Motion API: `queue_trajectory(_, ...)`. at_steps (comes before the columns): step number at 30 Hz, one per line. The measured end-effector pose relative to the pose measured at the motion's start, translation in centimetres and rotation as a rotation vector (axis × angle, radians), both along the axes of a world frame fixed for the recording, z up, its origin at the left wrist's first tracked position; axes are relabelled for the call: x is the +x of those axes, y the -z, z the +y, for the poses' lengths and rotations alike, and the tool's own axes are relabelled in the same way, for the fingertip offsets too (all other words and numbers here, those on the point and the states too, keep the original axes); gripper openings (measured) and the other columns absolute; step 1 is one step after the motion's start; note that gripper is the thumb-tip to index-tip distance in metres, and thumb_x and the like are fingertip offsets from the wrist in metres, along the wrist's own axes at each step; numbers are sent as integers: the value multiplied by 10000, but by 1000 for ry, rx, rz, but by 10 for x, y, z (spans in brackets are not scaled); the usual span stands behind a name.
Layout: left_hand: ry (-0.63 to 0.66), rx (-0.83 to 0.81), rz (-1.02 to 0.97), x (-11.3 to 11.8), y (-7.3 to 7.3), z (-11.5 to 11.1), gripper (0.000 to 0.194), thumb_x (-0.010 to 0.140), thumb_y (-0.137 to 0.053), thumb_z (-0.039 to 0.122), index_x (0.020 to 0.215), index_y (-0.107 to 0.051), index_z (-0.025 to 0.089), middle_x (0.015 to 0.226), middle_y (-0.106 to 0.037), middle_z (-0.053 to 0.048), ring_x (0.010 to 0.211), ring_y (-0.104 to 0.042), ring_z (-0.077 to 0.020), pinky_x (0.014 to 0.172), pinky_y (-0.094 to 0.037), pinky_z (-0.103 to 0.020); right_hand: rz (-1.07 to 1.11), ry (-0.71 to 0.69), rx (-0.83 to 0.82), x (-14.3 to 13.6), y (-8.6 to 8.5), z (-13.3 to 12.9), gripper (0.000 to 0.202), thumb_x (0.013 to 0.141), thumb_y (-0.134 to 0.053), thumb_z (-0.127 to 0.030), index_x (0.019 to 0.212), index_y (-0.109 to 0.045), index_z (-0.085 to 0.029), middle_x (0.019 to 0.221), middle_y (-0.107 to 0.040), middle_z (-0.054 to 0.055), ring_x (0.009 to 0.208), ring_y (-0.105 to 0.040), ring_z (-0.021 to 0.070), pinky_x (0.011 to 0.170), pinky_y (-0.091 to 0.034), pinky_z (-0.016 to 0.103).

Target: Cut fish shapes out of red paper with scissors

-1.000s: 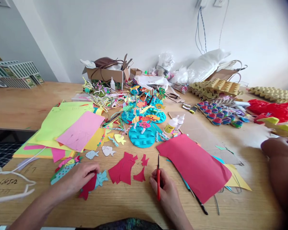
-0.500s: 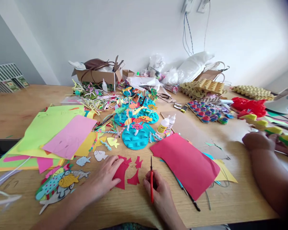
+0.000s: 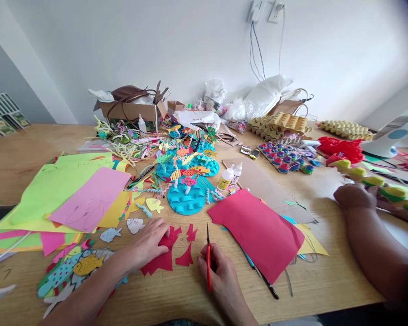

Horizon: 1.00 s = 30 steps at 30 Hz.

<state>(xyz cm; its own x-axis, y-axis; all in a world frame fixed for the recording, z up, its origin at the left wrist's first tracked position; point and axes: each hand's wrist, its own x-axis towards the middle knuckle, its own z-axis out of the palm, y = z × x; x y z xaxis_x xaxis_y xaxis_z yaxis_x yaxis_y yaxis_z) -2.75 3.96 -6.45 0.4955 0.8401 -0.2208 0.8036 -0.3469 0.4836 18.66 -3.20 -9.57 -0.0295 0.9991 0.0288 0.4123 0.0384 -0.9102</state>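
My left hand lies palm down over a cut piece of red paper, its fingers spread a little. Smaller red scraps are just to the right of it. Red-handled scissors are in my right hand, pointing away from me with the blades together. A large red sheet lies to the right of the scissors. Paper fish are piled left of my left forearm, and a round blue paper piece with raised strips lies beyond the scraps.
Green and pink paper sheets cover the left side. Two glue bottles stand behind the red sheet. Egg cartons are farther back. Another person's hand is at the right, by a yellow and green carton strip.
The view has shifted slightly to the right. My left hand has slid left over the red paper, and more of that paper shows below it. The scissors remain in my right hand.
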Motion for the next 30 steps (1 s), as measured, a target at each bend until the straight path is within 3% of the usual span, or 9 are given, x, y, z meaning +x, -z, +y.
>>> queue_trajectory(4,-6,-32,11,2,-8,1,115,738,-546,155,843,-541,204,990,-591,-56,972,-529,-224,846,-415,-338,-12,1,-23,-1,-1,1,155,809,-490,-281,689,-468,-185,636,-519,-2,583,-479,147,542,-369,234)
queue_trajectory(8,-46,-48,29,5,-9,0,420,717,-599,214,1123,-497,171,1226,-536,-126,1162,-464,-261,980,-356,-387,-8,0,-48,-1,-4,0,160,803,-482,-288,679,-456,-190,634,-524,2,585,-487,153,544,-378,238)
queue_trajectory(10,-63,-48,39,6,-8,0,462,706,-619,243,1144,-500,159,1265,-509,-147,1191,-446,-282,993,-349,-408,-12,8,-49,-2,-3,0,151,796,-486,-278,676,-454,-192,633,-521,-1,589,-492,154,548,-381,237)
queue_trajectory(25,-86,48,20,8,-1,1,164,767,-486,141,891,-573,205,1003,-616,-64,970,-555,-225,863,-433,-343,-67,-21,-30,1,8,1,168,826,-473,-294,696,-470,-188,624,-509,-12,581,-491,148,537,-384,227)
queue_trajectory(30,-120,69,-14,6,2,1,258,831,-397,145,1032,-541,216,1110,-593,-81,1056,-542,-215,932,-409,-352,-49,17,1,-2,2,3,181,814,-504,-301,671,-481,-192,616,-525,-10,574,-496,151,534,-385,226)
